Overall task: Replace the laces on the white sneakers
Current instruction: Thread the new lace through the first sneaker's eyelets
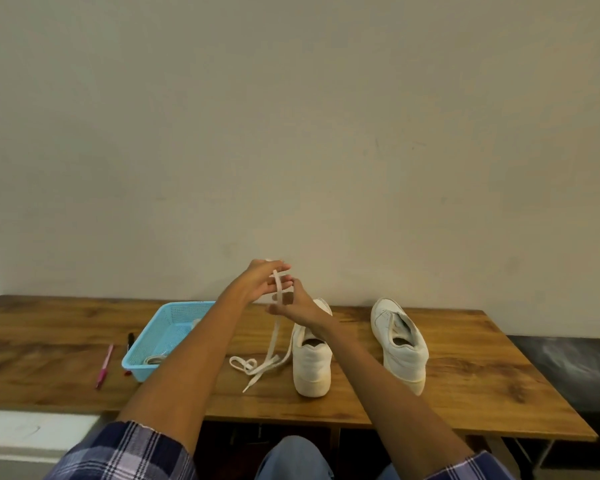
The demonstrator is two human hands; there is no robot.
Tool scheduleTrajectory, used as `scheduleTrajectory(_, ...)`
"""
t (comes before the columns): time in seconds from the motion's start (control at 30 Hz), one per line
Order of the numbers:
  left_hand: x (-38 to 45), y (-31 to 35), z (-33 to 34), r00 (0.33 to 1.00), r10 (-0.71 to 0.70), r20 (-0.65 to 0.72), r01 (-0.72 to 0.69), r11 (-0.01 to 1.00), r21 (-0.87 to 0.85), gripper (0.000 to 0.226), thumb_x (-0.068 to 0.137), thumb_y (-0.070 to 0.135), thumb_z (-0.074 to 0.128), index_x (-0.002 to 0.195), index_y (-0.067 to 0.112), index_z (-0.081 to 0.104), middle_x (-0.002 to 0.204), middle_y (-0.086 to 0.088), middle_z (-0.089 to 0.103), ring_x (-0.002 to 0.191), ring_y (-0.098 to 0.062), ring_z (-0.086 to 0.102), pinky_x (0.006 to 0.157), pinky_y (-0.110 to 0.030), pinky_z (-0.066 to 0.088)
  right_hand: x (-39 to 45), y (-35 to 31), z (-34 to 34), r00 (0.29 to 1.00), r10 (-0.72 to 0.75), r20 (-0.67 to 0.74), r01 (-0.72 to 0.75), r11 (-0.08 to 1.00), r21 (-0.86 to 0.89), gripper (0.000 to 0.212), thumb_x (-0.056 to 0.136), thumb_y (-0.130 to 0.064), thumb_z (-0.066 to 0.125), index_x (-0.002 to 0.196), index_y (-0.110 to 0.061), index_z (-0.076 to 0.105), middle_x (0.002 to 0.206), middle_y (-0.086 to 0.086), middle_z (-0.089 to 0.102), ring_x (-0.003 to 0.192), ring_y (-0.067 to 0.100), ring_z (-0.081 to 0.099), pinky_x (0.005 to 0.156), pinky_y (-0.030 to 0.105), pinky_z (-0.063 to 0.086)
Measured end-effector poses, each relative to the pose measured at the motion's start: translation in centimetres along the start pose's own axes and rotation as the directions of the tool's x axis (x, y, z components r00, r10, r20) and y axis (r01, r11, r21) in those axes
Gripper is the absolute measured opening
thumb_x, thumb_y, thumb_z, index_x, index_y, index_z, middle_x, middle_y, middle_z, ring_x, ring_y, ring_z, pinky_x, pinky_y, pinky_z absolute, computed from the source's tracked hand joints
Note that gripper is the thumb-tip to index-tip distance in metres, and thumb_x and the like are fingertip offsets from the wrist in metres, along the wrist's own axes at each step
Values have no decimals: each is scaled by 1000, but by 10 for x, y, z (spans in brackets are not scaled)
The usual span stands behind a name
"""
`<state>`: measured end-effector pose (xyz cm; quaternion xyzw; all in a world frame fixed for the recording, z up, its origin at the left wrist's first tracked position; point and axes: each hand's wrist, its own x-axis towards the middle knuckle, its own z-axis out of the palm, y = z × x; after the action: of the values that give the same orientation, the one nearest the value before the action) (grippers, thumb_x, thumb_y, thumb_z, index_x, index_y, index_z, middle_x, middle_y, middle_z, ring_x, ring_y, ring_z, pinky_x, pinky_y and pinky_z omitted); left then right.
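Sneakers [311, 355] sit unlaced on the table [465, 393] while left hand [257, 282] and right hand [293, 306] pinch a lace [274, 336] aloft, likely being sorted for threading next.

Two white sneakers [311, 358] [400, 341], one loose white lace [272, 344], one blue mesh basket [160, 341], one pink pen [104, 365], one black marker [130, 339], one wooden table [465, 375], two hands [260, 282] [293, 308].

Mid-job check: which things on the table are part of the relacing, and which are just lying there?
Part of the job:
near sneaker
far sneaker
white lace, held up by left hand and right hand
blue basket, another lace inside

Lying about:
pink pen
dark marker
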<state>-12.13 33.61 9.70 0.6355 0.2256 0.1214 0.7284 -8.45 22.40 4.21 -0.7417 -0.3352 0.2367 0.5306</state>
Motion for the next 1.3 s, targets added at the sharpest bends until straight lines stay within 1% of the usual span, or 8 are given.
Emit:
scheduleTrajectory(0.13,8,-5,-3,984,118,-133,-54,911,409,28,91,-7,50,119,-3,53,108,-16,66,75,-24,65,67,-30,57,-1,-2,-10,994,62,94,-59,998,-34,63,84,-8,67,137,-13,33,108,12,67,92,18,64,89,33,50)
scheduleTrajectory(0.27,9,-19,-29,926,279,-253,118,422,899,25,90,2,54,115,-3,56,119,-19,61,108,-31,60,90,-33,48,-8,-11,-41,997,55,55,-67,972,227,50,91,-14,60,135,-12,37,86,7,64,63,11,56,70,28,52)
scheduleTrajectory(0.37,9,-31,-37,933,272,-234,177,220,959,26,92,-2,45,115,-5,56,122,-19,58,113,-31,57,90,-31,46,-15,-27,-68,999,4,53,-26,897,441,28,97,-17,52,123,-8,48,68,-1,47,49,7,37,55,23,48)
scheduleTrajectory(0.53,13,-40,-36,951,157,-267,249,123,961,34,91,10,50,123,2,54,132,-16,52,118,-31,53,96,-36,47,-12,-29,-89,991,87,-97,-68,980,186,6,94,-15,55,90,-12,57,75,1,50,50,8,36,47,20,39)
scheduleTrajectory(0.83,7,-23,35,985,15,174,-102,857,505,45,103,34,28,81,8,59,75,-8,61,71,-19,58,74,-32,51,-6,-18,-66,991,117,58,-116,993,-18,13,95,-7,50,83,-13,50,70,2,55,49,6,39,40,15,28)
scheduleTrajectory(0.97,13,-39,23,985,-2,171,-93,835,543,35,101,27,42,79,8,63,69,-5,55,55,-13,40,53,-24,36,-11,-12,-79,987,151,45,-148,987,-67,3,92,-6,56,90,-8,56,72,3,54,55,8,44,46,16,36)
scheduleTrajectory(1.17,26,-46,-4,986,122,118,-169,638,751,28,99,16,45,103,-1,66,99,-11,64,86,-22,61,80,-28,46,-10,13,-85,984,179,-8,-179,979,-93,13,94,-3,53,102,4,61,79,8,62,61,11,56,54,17,50)
scheduleTrajectory(1.3,22,-49,18,974,13,227,-150,789,596,27,102,14,38,99,1,61,91,-11,62,82,-19,59,82,-30,49,-5,14,-67,990,134,41,-129,986,-103,10,94,-1,53,100,2,60,88,14,66,64,14,61,57,18,54)
